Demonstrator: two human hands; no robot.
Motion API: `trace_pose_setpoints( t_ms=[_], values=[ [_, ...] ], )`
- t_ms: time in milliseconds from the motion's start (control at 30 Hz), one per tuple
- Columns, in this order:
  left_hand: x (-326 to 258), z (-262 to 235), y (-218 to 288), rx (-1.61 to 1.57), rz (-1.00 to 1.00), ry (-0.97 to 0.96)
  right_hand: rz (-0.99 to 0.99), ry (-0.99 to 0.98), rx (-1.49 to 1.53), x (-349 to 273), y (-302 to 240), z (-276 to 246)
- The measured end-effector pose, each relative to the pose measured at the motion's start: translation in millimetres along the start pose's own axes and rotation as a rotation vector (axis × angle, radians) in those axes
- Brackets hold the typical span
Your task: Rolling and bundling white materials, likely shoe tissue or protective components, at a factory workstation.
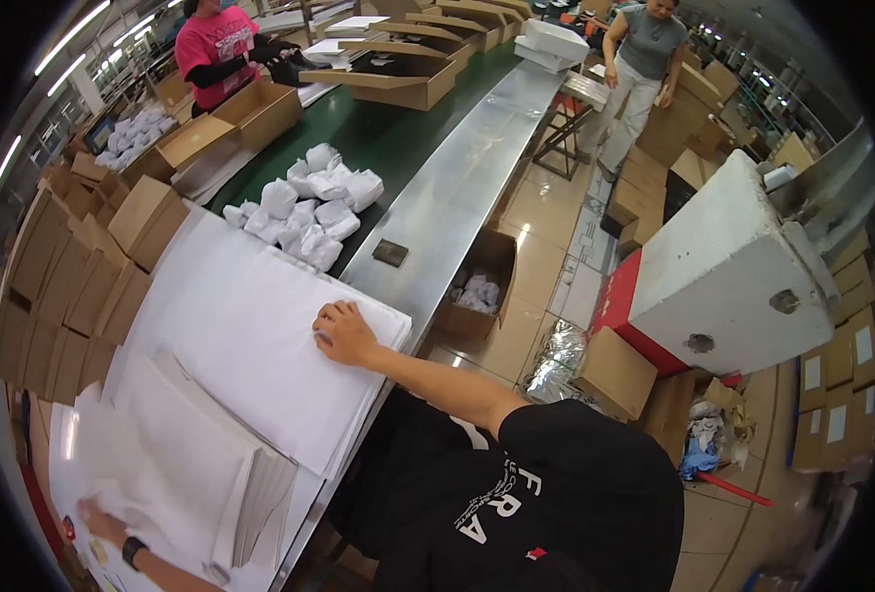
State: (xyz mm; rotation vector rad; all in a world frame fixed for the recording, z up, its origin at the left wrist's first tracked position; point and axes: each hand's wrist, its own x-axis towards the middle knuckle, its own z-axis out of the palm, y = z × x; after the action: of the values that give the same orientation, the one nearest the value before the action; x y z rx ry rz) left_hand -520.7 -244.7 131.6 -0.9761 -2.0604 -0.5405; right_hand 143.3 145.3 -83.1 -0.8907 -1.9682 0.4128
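My right hand [343, 333] rests on a wide stack of white paper sheets [250, 326], close to its right edge. Its fingers are curled in, and whatever they may hold is hidden. At the lower left, my left hand [104, 521], with a dark watch on the wrist, is by the outer edge of a second, greyer stack of paper [176, 444]. Motion smears its fingers, so their pose is unclear. Beyond the sheets, several white paper-wrapped bundles [304, 202] lie heaped on the green conveyor belt [398, 128]. A small dark flat block [390, 253] sits on the metal edge.
Stacked brown cardboard boxes [72, 296] flank the table at left. A carton of white bundles [477, 291] stands below the metal edge. At right is a large white foam box [733, 266]. One person [222, 49] works across the belt; another [640, 79] stands far right.
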Motion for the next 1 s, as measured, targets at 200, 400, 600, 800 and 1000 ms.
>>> trace_pose_setpoints(
  t_ms=[200,400,600,800,1000],
  values=[
    [-24.7,-35.9,189.6,0.357,0.517,0.037,-0.031,-0.068,-0.297,-10.9,23.7,21.2],
    [-190.4,55.3,350.7,0.101,-0.036,-0.494,-0.086,-0.073,-0.176,-8.6,37.7,-7.2],
    [-184.0,47.2,331.1,-0.137,-0.144,-0.408,-0.085,-0.108,-0.2,-5.4,24.7,-2.3],
    [-157.2,1.9,338.0,-0.209,-0.172,-0.408,-0.051,-0.164,-0.212,4.6,28.9,-12.3],
    [-143.1,-135.7,411.1,-1.281,-0.465,-0.589,0.22,-0.687,0.703,45.0,-55.4,-19.2]
  ],
)
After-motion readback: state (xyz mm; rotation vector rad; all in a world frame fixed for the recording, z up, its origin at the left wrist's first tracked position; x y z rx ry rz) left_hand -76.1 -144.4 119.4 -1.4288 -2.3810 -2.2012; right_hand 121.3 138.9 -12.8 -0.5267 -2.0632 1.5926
